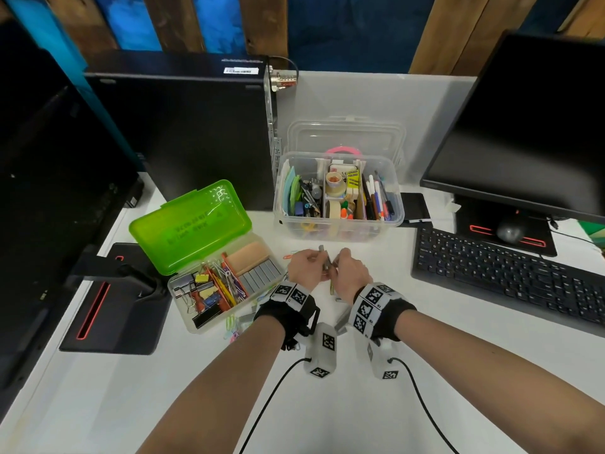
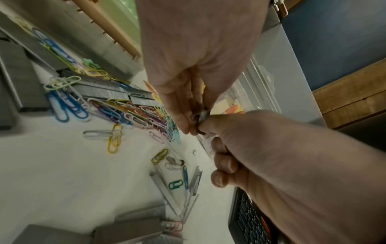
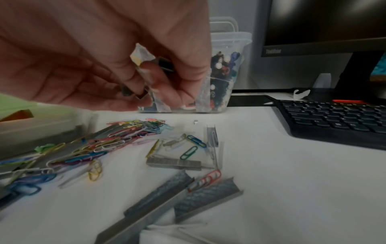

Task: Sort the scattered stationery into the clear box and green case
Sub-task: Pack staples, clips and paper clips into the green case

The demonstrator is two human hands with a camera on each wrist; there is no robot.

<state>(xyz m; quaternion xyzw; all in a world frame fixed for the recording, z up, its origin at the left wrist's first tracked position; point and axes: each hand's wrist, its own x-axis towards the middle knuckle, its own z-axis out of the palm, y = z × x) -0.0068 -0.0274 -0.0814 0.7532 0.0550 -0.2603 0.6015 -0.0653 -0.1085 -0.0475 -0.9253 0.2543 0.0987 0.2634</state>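
Both hands meet above the white table, just in front of the clear box [image 1: 340, 229]. My left hand [image 1: 316, 261] and right hand [image 1: 340, 262] pinch one grey staple strip [image 1: 322, 250] between their fingertips. The left wrist view shows the left hand [image 2: 193, 122] and right hand [image 2: 208, 122] on the staple strip [image 2: 201, 114]. In the right wrist view the right hand [image 3: 146, 85] grips the strip [image 3: 165, 63]. The green case [image 1: 193, 224] lies open to the left. Coloured paper clips [image 3: 125, 137] and loose staple strips [image 3: 173, 163] lie scattered below the hands.
A black keyboard [image 1: 507, 276] and a mouse [image 1: 510, 231] sit to the right under a monitor [image 1: 530, 126]. A computer tower [image 1: 183, 132] stands behind the green case, and a monitor base [image 1: 114, 306] lies at the left. Cables trail from both wrists.
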